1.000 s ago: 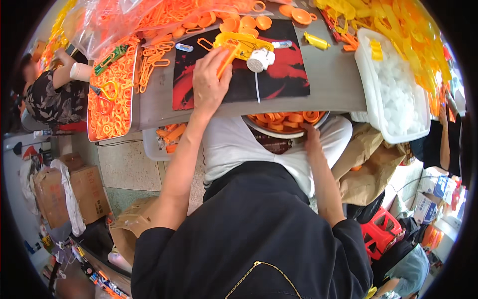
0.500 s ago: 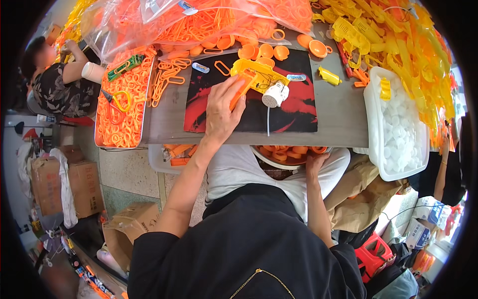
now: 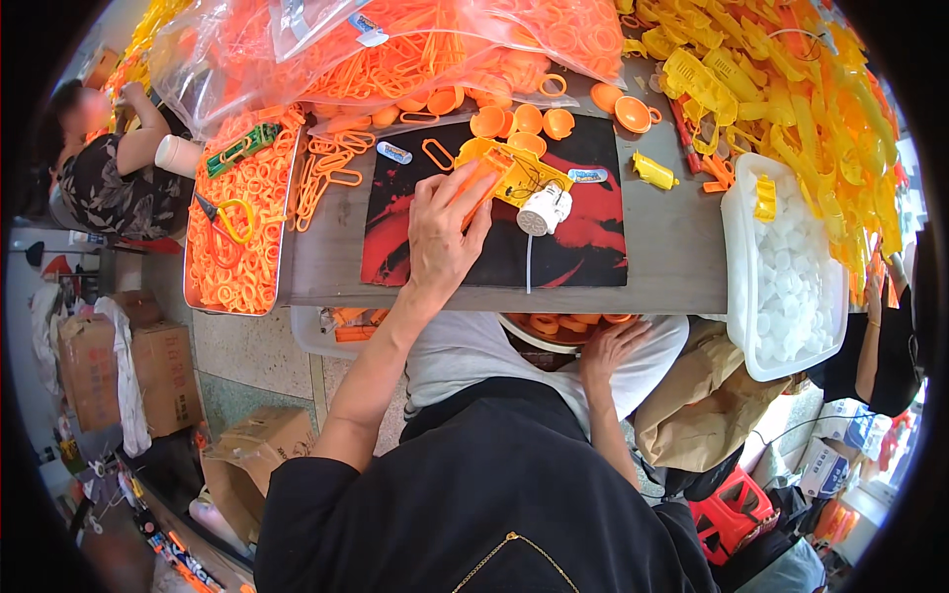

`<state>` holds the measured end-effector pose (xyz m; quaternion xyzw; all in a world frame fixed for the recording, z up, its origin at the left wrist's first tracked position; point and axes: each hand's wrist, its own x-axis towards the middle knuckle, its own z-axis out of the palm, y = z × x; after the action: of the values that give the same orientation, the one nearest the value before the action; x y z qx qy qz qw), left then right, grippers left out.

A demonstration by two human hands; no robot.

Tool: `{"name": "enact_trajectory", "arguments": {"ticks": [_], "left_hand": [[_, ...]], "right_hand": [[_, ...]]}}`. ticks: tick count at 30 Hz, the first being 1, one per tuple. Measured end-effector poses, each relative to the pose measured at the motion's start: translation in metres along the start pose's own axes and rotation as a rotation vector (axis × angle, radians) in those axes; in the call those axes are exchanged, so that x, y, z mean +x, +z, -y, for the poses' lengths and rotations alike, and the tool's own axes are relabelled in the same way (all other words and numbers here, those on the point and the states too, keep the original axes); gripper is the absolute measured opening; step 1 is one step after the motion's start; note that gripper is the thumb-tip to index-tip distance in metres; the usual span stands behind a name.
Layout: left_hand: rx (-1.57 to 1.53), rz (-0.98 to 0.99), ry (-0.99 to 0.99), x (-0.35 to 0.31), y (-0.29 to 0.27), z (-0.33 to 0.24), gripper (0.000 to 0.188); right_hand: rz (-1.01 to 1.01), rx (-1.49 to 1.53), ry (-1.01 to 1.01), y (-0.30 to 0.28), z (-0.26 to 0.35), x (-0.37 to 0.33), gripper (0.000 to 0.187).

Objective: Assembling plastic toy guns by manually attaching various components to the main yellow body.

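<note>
My left hand (image 3: 442, 242) is closed around an orange box-shaped plastic part (image 3: 484, 186) above the mat. Right beside it lies a yellow plastic shell (image 3: 516, 180) with dark thin wires in it. A white rounded piece with a grille-like end (image 3: 543, 210) rests against the shell, and a thin white rod (image 3: 530, 265) points from it toward me. Over my right thigh, my right hand (image 3: 607, 358) lies with its fingers apart and nothing visible in it. Just left of that hand, partly under the table edge, is a bowl of orange parts (image 3: 554, 324).
The black and red mat (image 3: 583, 262) lies on the grey table (image 3: 682, 267). Scissors (image 3: 225, 215) rest on a tray of orange rings (image 3: 247, 282) at left. A tub of white pieces (image 3: 840, 296) stands right, below piled yellow parts (image 3: 781, 109). Another person (image 3: 109, 188) sits far left.
My right hand has moved left and toward me from beside the bowl, its fingers now spread on my thigh. My left hand keeps its hold on the orange part. The view has tilted slightly.
</note>
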<state>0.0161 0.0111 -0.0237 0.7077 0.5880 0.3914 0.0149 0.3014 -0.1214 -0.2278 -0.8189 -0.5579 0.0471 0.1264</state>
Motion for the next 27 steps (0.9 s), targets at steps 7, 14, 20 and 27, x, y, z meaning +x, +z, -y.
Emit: {"name": "enact_trajectory", "arguments": {"ticks": [7, 14, 20, 27], "left_hand": [[-0.12, -0.035, -0.034, 0.002, 0.001, 0.005, 0.032], [-0.082, 0.014, -0.03, 0.003, 0.002, 0.007, 0.033], [-0.071, 0.023, -0.016, 0.003, 0.001, 0.005, 0.034], [-0.065, 0.033, -0.016, 0.002, 0.002, 0.003, 0.034]], "right_hand": [[0.328, 0.08, -0.33, -0.119, 0.025, -0.004, 0.062], [0.856, 0.761, -0.595, -0.247, 0.111, 0.091, 0.02], [0.248, 0.81, -0.725, -0.231, 0.189, 0.145, 0.015], [0.154, 0.645, -0.893, -0.179, 0.212, 0.162, 0.025]]}}
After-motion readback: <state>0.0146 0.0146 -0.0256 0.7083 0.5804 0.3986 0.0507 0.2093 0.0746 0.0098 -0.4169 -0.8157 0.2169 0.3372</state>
